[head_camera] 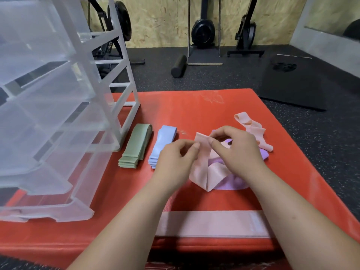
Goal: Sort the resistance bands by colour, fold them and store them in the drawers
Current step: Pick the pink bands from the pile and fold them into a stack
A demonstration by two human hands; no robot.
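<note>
My left hand and my right hand both pinch the top edge of a pink resistance band, which hangs down onto the red mat. A purple band lies under it, partly hidden by my right hand. Another pink band lies crumpled at the right. A folded green stack and a folded blue stack lie side by side to the left. The clear plastic drawer unit stands at the left with its drawers pulled out.
A pale pink strip runs across the mat's near edge. Beyond the mat are dark rubber flooring, a black foam roller, a black floor mat and exercise machines against a chipboard wall.
</note>
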